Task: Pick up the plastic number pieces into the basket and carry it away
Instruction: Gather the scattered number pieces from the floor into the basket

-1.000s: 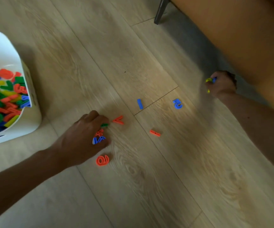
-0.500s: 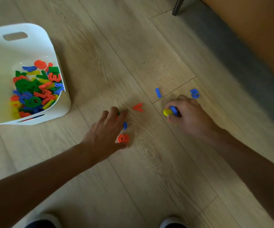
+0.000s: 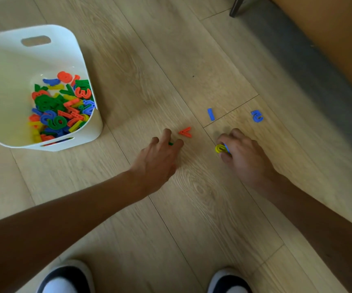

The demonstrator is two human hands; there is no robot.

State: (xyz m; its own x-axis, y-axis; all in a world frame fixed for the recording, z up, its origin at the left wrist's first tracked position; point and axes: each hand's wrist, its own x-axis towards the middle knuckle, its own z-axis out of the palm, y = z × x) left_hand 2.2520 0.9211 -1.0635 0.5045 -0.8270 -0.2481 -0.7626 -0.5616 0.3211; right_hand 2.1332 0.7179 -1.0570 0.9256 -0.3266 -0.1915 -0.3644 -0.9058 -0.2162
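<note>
Basket of white plastic stands at the far left on the pale wooden floor, with a heap of plastic number pieces in red, green, blue and yellow already lying in its bottom. Right of it the left hand reaches down to the floor, fingers curled over a green plastic piece of which only a sliver shows. Just beyond its fingertips lies an orange plastic piece, apart from the hand. A blue plastic "1" lies flat further right. The right hand is clenched round a yellow plastic number and a blue piece tucked behind it, low over the floor. A blue plastic "2" lies loose beyond it. These pieces look light, stiff and thin, so each is probably best pinched by its edges with fingertips, since it lies flush on smooth boards and may skid.
</note>
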